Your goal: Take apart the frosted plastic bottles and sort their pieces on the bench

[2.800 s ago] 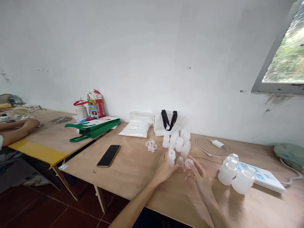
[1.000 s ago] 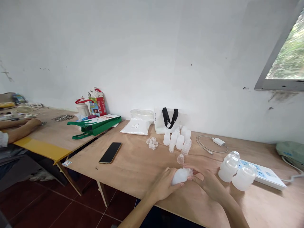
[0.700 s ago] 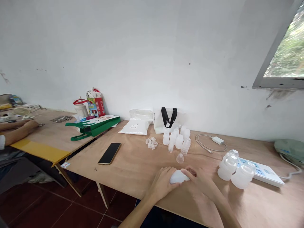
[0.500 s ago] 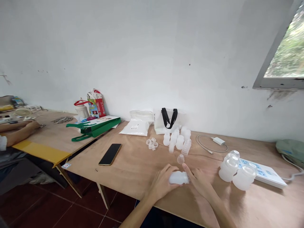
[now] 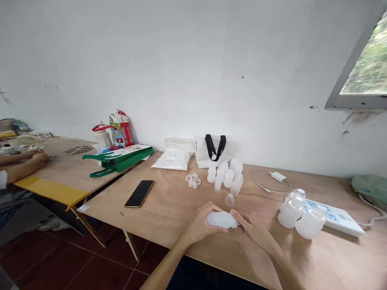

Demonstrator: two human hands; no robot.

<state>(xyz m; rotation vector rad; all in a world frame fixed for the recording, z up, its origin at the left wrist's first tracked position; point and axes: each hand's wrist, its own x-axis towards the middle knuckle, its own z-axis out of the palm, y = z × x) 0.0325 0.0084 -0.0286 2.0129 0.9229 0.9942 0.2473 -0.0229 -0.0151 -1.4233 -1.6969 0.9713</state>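
My left hand (image 5: 199,222) grips a frosted white plastic bottle (image 5: 221,219), which lies on its side just above the plywood table (image 5: 169,213). The fingertips of my right hand (image 5: 250,230) touch the bottle's narrow end, and that hand's other fingers are spread over the wood. Just beyond my hands stands a small clear cone-shaped piece (image 5: 229,199). Farther back is a cluster of several upright frosted bottles (image 5: 229,178). Several small translucent rings (image 5: 192,181) lie to their left.
Several wide frosted jars (image 5: 292,214) stand on and beside a white power strip (image 5: 332,217) at right. A black phone (image 5: 139,193), coiled charger (image 5: 278,176), white bags and a green bag sit nearby. A co-worker's hand (image 5: 39,158) rests on the adjoining table at left.
The bottle has shifted left and now lies more lengthwise in my left hand. My right hand has slid to its narrow end, with fewer fingers on it. The camera has tilted slightly.
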